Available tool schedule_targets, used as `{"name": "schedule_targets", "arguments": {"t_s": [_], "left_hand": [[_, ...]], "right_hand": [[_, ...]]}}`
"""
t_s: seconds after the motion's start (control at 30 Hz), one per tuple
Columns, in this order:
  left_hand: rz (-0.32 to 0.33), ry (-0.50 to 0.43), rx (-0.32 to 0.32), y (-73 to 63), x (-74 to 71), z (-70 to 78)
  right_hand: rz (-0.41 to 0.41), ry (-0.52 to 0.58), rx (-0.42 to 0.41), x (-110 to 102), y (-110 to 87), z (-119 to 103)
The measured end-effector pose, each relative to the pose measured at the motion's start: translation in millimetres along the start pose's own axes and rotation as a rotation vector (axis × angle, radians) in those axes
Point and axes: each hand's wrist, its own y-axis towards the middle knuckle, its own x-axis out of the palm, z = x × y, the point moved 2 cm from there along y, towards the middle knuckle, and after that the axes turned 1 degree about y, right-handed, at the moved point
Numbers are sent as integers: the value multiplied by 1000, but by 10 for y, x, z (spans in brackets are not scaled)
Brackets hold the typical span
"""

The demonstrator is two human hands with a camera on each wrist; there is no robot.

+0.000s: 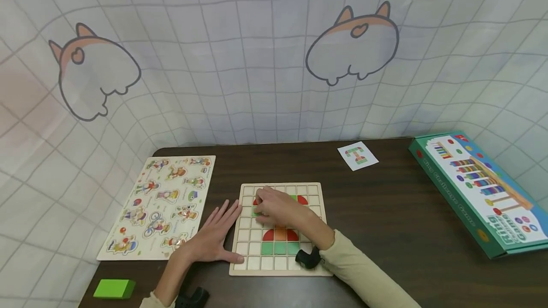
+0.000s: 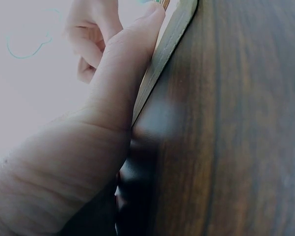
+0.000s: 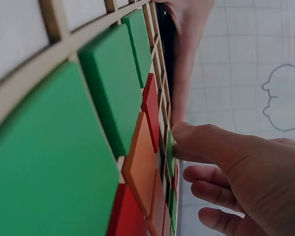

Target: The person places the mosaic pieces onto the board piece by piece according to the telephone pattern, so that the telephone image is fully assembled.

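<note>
A wooden grid board [image 1: 280, 273] with white squares lies on the dark table. My left hand [image 1: 218, 234] spreads over its left edge, fingers straight and thumb on the lower left corner. My right hand [image 1: 278, 207] reaches over the upper left part of the grid. Its thumb and index finger [image 3: 201, 140] pinch a small green tile [image 3: 170, 153] at the board, the other fingers curled. Set in the lower squares are green tiles [image 1: 280, 248], an orange tile [image 1: 280, 234] and rounded red pieces [image 1: 293, 236]. Another red piece [image 1: 302, 200] shows at upper right; my right hand hides the middle.
A picture puzzle board [image 1: 199, 213] lies at left, with a bright green block [image 1: 112, 289] in front of it. Behind, to the right, a white card [image 1: 357, 156] shows a coloured pattern. A marble game box [image 1: 479, 198] stands at far right. A tiled-pattern curtain [image 1: 257, 61] hangs behind.
</note>
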Motion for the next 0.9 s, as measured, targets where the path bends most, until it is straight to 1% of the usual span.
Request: {"name": "schedule_targets", "arguments": {"t_s": [0.23, 0.37, 0.47, 0.57, 0.67, 0.77, 0.83, 0.9], "left_hand": [[-2, -6, -9, -8, 9, -8], [6, 7, -7, 20, 15, 2], [8, 15, -12, 29, 15, 4], [-1, 7, -15, 20, 10, 0], [-1, 0, -18, -3, -6, -15], [30, -8, -17, -28, -41, -20], [71, 3, -10, -32, -68, -5], [119, 22, 0, -25, -99, 42]], "right_hand": [[-12, -19, -5, 2, -4, -22], [-7, -9, -3, -17, -64, -3], [0, 20, 4, -29, -128, 7], [19, 47, 17, -39, -184, 11], [56, 76, 33, -75, -221, -5], [121, 81, 83, -134, -270, -35], [165, 84, 136, -168, -322, -55], [194, 88, 185, -185, -395, -75]]}}
